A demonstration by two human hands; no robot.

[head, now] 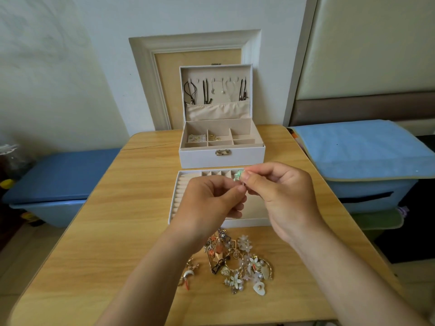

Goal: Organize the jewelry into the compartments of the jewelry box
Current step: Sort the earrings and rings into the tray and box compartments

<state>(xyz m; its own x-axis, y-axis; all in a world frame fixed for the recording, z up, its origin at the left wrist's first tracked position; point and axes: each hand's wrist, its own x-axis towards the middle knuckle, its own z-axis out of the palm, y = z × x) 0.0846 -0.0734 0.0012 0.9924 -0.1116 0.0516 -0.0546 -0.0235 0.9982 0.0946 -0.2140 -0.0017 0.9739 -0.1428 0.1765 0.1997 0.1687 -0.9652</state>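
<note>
A white jewelry box (221,158) stands open at the back of the table, with necklaces hanging in its lid and small gold pieces in two rear compartments. Its removable tray (186,182), with ring rolls and small slots, lies in front of it. Above the tray, my left hand (209,203) and my right hand (282,194) meet, both pinching a small green earring (239,175) between fingertips. A tangled pile of earrings and charms (237,260) lies on the table below my wrists, and a few loose pieces (188,272) sit to its left.
The wooden table (94,243) has rounded corners. A blue storage bin (58,182) stands to the left. On the right sits a blue cloth-covered bin (367,156). A framed panel (146,74) leans on the wall behind the box.
</note>
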